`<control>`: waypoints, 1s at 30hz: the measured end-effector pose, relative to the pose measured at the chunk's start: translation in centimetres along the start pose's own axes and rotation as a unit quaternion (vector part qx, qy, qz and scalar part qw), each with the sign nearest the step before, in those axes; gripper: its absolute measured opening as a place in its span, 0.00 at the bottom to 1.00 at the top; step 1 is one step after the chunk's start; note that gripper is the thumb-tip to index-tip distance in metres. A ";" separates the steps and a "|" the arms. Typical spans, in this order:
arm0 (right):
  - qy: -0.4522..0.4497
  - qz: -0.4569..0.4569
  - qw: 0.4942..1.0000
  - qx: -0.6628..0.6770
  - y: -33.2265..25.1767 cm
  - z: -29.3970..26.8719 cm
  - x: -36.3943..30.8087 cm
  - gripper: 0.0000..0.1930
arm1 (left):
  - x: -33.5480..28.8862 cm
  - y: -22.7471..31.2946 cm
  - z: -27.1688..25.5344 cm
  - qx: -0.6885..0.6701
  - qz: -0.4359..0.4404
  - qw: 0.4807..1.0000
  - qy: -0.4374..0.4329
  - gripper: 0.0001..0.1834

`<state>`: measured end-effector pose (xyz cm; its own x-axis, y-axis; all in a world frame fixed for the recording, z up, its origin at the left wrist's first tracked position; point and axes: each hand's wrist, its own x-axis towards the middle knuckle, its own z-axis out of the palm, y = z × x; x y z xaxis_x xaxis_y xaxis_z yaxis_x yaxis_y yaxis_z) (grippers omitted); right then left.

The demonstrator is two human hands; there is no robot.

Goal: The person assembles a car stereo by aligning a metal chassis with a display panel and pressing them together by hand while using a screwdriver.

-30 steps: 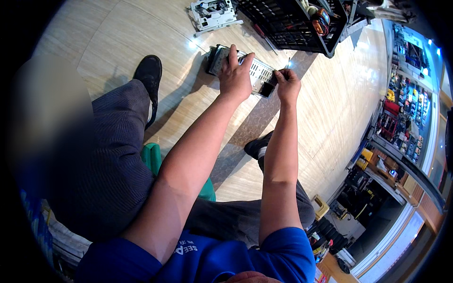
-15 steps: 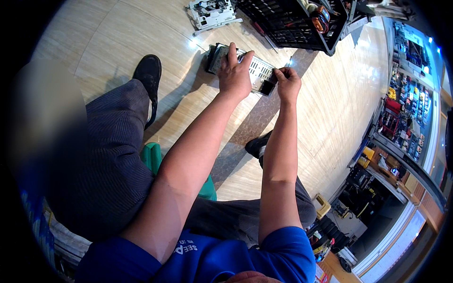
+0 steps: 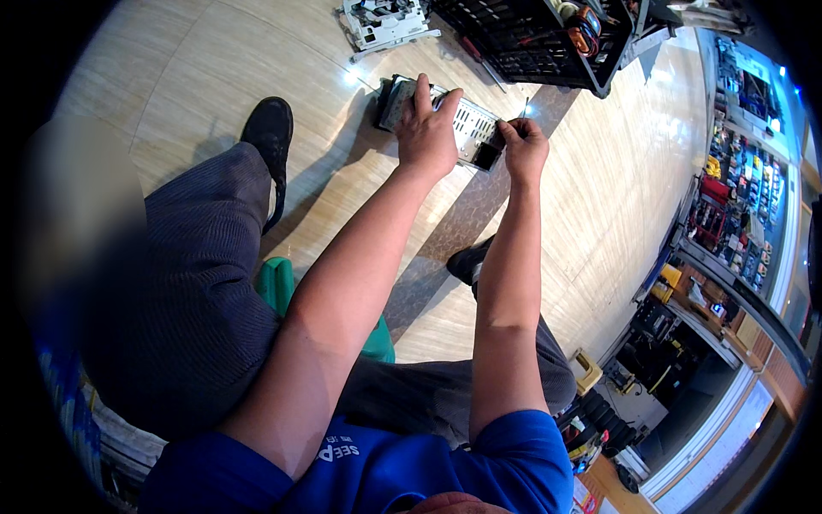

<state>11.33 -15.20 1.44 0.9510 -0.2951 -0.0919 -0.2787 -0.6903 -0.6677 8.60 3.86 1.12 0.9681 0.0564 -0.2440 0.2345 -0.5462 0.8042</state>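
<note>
A slotted silver metal box (image 3: 473, 128) with a dark left end is held above the floor, in front of me. Across its left part lies my left hand (image 3: 425, 133), thumb and fingers gripping the casing; two fingers stretch over the top. At the box's right end is my right hand (image 3: 525, 147), its thumb and forefinger pinched together by the corner. Whatever sits in that pinch is too small to make out. A dark square patch (image 3: 487, 156) shows on the box near its lower right corner.
A black plastic crate (image 3: 535, 43) stands beyond the box, with an orange-and-black coil (image 3: 585, 32) at its edge. A screwdriver (image 3: 482, 62) lies beside it. Left of that rests a white metal bracket-like part (image 3: 385, 24). Under me is a green stool (image 3: 276, 283). Stocked shelves (image 3: 745, 197) line the right.
My right hand and the right end of the box have shifted very slightly upward in the picture. My left hand keeps its grip.
</note>
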 end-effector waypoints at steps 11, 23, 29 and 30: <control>-0.006 0.010 0.999 0.039 1.1 -0.1 0.4 0.07 | -0.1 0.7 -0.5 0.001 -0.009 1.000 -0.019 0.38; 0.040 -0.005 0.998 -0.039 0.2 0.4 -0.2 0.11 | 0.0 0.4 -0.4 0.004 -0.008 1.000 -0.015 0.37; 0.049 -0.035 0.998 0.021 1.2 0.3 0.0 0.10 | 0.0 0.9 -0.5 -0.001 -0.016 1.000 -0.027 0.38; 0.048 -0.035 0.998 0.022 1.1 0.4 0.0 0.10 | 0.0 0.7 -0.3 -0.001 -0.013 1.000 -0.020 0.38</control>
<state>11.05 -15.66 0.38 0.9505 -0.3096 0.0260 -0.2031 -0.6827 -0.7019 8.79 3.75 1.82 0.9574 0.0360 -0.2865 0.2594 -0.5431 0.7986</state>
